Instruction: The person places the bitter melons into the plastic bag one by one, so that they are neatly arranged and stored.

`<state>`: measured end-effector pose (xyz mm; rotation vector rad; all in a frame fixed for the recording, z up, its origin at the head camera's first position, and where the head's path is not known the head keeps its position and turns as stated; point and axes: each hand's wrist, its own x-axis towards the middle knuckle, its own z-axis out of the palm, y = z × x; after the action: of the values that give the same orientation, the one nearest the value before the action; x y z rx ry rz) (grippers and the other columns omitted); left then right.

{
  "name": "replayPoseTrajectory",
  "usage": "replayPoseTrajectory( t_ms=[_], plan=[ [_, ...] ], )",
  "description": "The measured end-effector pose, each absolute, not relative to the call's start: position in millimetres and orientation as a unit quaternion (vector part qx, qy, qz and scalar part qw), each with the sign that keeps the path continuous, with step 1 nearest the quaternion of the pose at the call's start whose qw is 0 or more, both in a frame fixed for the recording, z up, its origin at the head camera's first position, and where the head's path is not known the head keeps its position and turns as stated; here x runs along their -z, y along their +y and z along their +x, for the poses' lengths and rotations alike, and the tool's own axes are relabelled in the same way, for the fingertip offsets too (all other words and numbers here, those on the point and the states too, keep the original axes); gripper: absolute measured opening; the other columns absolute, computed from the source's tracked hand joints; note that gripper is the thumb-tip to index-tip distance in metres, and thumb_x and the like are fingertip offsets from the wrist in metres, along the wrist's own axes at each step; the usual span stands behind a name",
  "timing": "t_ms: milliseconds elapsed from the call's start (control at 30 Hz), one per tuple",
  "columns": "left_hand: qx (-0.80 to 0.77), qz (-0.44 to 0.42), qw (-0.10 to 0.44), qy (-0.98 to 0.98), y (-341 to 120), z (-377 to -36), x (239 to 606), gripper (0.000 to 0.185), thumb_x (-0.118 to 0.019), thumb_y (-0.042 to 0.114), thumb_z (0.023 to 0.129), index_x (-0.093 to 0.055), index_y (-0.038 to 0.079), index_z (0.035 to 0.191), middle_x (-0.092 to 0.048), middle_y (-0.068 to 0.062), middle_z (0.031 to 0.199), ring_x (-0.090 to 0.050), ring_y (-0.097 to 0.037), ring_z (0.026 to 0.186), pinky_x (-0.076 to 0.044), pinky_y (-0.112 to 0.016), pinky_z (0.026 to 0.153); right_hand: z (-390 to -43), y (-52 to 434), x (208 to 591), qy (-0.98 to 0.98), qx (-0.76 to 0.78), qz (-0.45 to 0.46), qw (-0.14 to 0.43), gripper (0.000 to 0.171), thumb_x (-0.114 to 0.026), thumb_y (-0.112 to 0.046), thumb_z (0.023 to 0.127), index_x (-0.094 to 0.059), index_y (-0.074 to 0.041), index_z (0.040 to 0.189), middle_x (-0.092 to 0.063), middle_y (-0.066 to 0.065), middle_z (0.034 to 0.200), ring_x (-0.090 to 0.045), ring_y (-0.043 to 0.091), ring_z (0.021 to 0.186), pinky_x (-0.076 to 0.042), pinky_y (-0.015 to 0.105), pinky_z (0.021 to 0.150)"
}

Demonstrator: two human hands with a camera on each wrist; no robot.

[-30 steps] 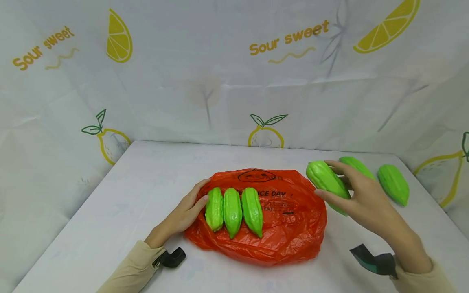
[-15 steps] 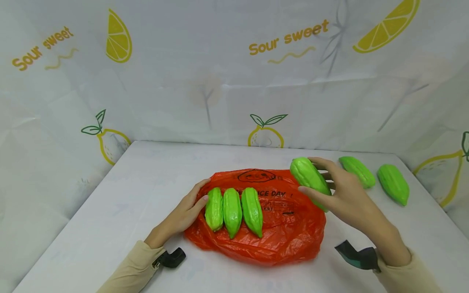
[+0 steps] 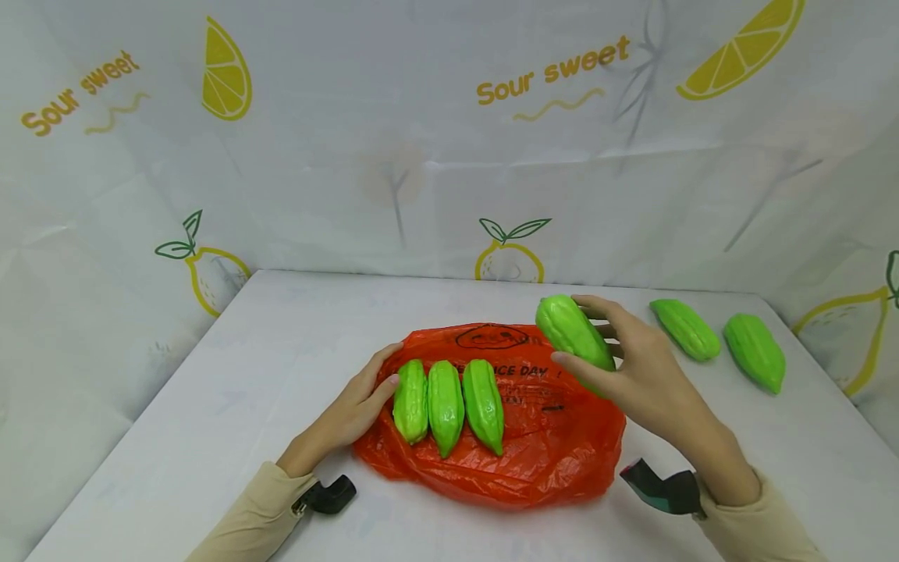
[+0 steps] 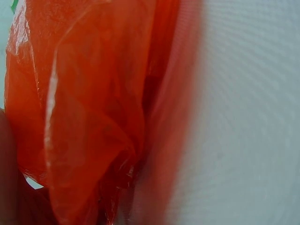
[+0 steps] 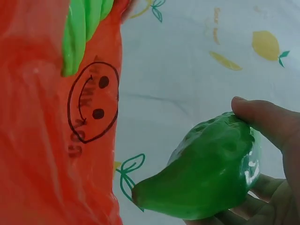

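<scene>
A red plastic bag (image 3: 555,437) lies on the table, with printed lettering and a smiling face. Three glossy green ribbed gourds, pointed at one end, sit side by side at its left part, among them the middle gourd (image 3: 445,406). My left hand (image 3: 358,402) grips the bag's left edge, its thumb tip right beside the leftmost gourd (image 3: 410,402). Above the bag's right side, my right hand (image 3: 646,371) holds another ribbed gourd (image 3: 570,332) between thumb and fingers. In the right wrist view this held gourd (image 5: 201,173) shows its tapered tip pointing left.
Two more green gourds lie at the table's back right, one (image 3: 684,329) nearer the bag and one (image 3: 755,353) by the right edge. A white lemon-print cloth (image 3: 316,172) hangs behind the table (image 3: 197,421). Black wrist devices (image 3: 330,494) sit at both sleeves.
My right hand has carried its gourd leftward and slightly up, from beside the bag to over its right part. My left hand and the three gourds in front of it have stayed put.
</scene>
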<state>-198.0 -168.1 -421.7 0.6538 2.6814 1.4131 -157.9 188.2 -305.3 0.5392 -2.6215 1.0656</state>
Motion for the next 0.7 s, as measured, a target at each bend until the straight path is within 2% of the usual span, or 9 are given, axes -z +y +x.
replayPoseTrajectory(
  t_ms=[200,500,700],
  plan=[
    [-0.455,0.211,0.02,0.865,-168,-198,422,0.05,-0.043,0.025,0.107,-0.03,0.013,0.154,-0.039,-0.014,0.156,-0.036,-0.033,0.145,-0.028,-0.055,0.119,-159,179,315,-0.904,-0.366,0.19,0.113,0.066,-0.079,-0.024,0.086,-0.047,-0.009,0.142,-0.062,0.016,0.128,-0.067,0.031,0.103,-0.059,0.044,0.084],
    [-0.452,0.211,0.017,0.867,-169,-198,421,0.051,-0.043,0.026,0.107,-0.03,0.013,0.154,-0.039,-0.013,0.156,-0.036,-0.033,0.146,-0.028,-0.056,0.119,-164,168,331,-0.906,-0.379,0.171,0.073,0.065,-0.075,-0.032,0.089,-0.045,-0.005,0.141,-0.061,0.015,0.127,-0.067,0.029,0.102,-0.059,0.041,0.084],
    [-0.457,0.213,0.024,0.863,-169,-198,422,0.051,-0.042,0.027,0.107,-0.029,0.014,0.155,-0.038,-0.013,0.157,-0.035,-0.033,0.146,-0.028,-0.056,0.119,-166,161,343,-0.915,-0.362,0.169,0.065,0.065,-0.078,-0.031,0.086,-0.048,-0.009,0.139,-0.063,0.011,0.125,-0.068,0.025,0.1,-0.059,0.04,0.083]
  ],
)
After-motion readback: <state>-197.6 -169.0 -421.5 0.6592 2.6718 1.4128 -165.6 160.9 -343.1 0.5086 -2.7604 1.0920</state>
